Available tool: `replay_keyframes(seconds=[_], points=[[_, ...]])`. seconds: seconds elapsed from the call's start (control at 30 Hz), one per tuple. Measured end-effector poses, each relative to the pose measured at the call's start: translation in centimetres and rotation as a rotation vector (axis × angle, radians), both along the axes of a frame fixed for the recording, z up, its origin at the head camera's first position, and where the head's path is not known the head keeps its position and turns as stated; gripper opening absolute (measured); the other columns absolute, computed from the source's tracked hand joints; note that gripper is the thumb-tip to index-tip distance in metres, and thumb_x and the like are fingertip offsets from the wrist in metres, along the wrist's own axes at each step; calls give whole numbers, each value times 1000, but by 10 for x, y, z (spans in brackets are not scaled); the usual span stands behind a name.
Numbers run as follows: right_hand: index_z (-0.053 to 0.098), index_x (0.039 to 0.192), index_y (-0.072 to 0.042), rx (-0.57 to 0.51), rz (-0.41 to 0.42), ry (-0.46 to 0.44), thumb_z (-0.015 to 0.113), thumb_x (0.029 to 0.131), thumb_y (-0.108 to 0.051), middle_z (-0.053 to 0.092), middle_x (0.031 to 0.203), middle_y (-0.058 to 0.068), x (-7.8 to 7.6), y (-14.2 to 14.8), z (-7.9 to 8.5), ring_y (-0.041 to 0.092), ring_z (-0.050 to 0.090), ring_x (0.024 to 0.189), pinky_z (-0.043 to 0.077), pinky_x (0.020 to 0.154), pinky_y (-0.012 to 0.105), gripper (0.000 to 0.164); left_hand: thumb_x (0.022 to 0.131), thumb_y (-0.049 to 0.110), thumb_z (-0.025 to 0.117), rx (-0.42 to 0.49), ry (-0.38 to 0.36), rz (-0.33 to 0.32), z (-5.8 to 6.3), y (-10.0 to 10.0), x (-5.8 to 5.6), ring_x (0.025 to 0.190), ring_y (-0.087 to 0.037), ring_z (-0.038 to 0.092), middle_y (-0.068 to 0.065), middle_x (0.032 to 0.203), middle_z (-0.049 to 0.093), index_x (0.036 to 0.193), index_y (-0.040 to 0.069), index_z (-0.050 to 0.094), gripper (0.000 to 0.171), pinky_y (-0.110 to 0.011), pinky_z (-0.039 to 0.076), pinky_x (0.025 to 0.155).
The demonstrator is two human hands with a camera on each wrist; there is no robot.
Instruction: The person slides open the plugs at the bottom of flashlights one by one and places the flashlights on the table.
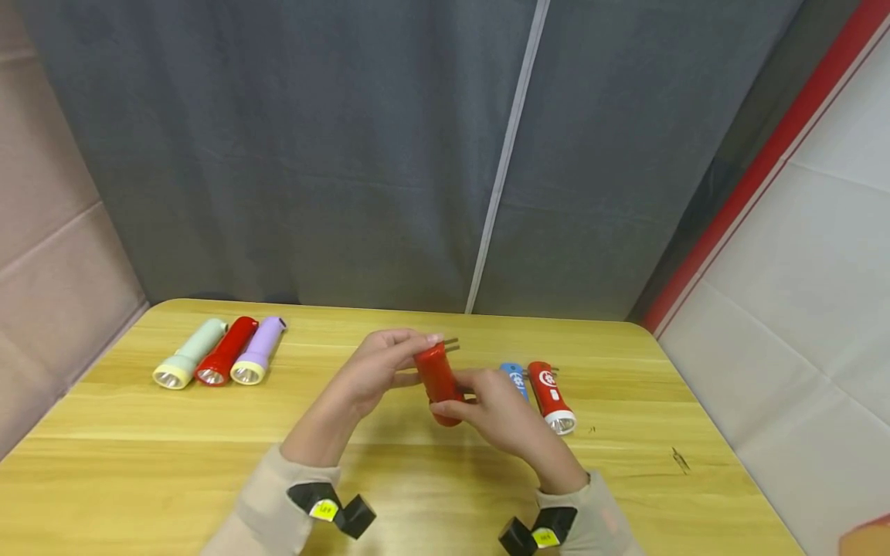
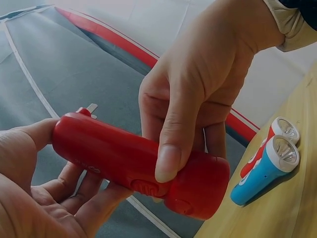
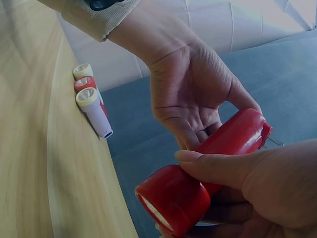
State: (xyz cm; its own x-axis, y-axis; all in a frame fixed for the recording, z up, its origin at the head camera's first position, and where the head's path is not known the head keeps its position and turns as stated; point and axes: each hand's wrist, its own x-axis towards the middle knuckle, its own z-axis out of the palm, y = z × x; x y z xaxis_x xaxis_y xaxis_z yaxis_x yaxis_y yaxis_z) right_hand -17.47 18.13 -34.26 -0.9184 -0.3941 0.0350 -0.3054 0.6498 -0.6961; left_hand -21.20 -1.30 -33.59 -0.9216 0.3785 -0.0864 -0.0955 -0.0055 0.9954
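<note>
Both hands hold a red flashlight [image 1: 438,377] above the table, in front of me. My left hand [image 1: 375,372] grips its tail end between thumb and fingers. Around the body near the wider head, my right hand [image 1: 495,409] curls, its thumb lying by the switch in the left wrist view. Two metal plug prongs [image 3: 273,142] stick out of the tail. The lens end points down and toward me, its lens partly seen in the right wrist view. Just beyond my right hand lie a blue flashlight [image 2: 267,171] and another red flashlight [image 1: 549,390] with a white head.
On the table's [image 1: 208,479] left side, a pale green flashlight [image 1: 193,351], a red one [image 1: 228,349] and a purple one [image 1: 260,349] lie side by side, lenses toward me. A grey curtain [image 1: 313,154] hangs behind the table; a white panel [image 1: 799,309] stands at the right.
</note>
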Motion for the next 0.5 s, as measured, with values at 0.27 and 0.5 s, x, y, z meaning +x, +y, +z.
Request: replay_keyframes(seconds=[0.27, 0.5], points=[[76, 108, -12, -37, -42, 23, 74, 92, -31, 78, 102, 1, -4, 3, -7, 18, 74, 96, 62, 84, 37, 25, 101, 38, 57, 27, 6, -29, 2, 0, -1, 119, -28, 65, -15, 136, 64, 131, 0, 62, 49, -50, 50, 109], [76, 108, -15, -72, -57, -7, 75, 91, -38, 78, 103, -1, -5, 3, -7, 22, 75, 101, 61, 88, 39, 28, 95, 21, 68, 79, 11, -44, 4, -5, -1, 123, -27, 64, -15, 142, 60, 139, 3, 55, 49, -43, 54, 105]])
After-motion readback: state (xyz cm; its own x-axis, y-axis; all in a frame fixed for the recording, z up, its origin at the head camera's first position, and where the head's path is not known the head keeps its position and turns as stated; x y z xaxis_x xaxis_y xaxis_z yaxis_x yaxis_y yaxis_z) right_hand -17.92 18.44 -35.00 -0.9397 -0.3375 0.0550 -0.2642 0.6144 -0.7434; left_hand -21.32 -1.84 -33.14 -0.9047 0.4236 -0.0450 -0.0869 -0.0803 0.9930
